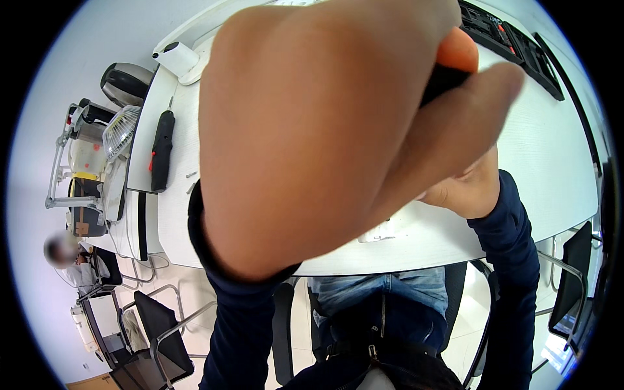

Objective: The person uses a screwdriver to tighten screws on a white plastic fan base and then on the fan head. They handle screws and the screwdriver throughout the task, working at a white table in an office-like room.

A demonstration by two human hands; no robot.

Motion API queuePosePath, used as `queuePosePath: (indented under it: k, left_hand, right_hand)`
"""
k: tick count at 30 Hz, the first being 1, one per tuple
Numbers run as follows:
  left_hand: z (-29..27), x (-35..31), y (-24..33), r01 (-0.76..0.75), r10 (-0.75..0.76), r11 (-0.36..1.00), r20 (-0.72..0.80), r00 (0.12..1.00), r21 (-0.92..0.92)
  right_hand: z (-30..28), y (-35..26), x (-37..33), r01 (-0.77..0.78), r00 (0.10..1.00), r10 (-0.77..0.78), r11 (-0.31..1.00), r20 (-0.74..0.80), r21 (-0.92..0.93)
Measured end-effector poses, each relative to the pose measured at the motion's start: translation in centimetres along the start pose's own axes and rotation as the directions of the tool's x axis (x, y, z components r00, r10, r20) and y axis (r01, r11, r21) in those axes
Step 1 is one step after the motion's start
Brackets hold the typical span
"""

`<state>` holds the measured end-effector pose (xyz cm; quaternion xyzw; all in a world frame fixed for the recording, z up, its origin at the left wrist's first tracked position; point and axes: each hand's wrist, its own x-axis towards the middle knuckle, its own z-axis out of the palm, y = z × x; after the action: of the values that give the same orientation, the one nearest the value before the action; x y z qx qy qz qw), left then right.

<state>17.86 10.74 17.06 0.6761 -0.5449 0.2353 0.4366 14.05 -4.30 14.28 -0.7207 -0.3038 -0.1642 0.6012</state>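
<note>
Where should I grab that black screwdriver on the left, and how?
Probably by the thick black body of the screwdriver, coming down from above: it lies lengthwise on the white table, with its thin metal tip pointing away from you.

A white table, its edge bowed, fills the middle and reaches 3 o'clock [552,143]. A plain pale wall [71,62] rises at 10 o'clock. Black metal-framed chairs stand at 8 [156,318] and 4 o'clock [575,279]; light floor tiles [465,331] show between 4 and 5.
</note>
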Motion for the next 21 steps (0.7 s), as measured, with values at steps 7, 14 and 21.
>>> queuePosePath:
  k: [7, 14, 21]
  left_hand:
    - [0.3, 0.0, 0.1, -0.006, 0.006, 1.0, -0.004, 1.0, 0.004]
    - [0.8, 0.2, 0.1, -0.011, 0.011, 1.0, 0.002, 1.0, 0.006]
    - [1.0, 0.4, 0.3, -0.02, 0.02, 1.0, 0.01, 1.0, 0.009]
  right_hand:
    - [-0.3, 1.8, -1.0, 0.187, 0.982, -0.189, 0.978, -0.015, -0.095]
    - [-0.8, 3.1, -0.5, 0.159, 0.98, -0.166, 0.985, 0.107, 0.069]
    - [-1.2, 1.2, -0.9, 0.0, 1.0, -0.001, 0.994, 0.005, 0.11]
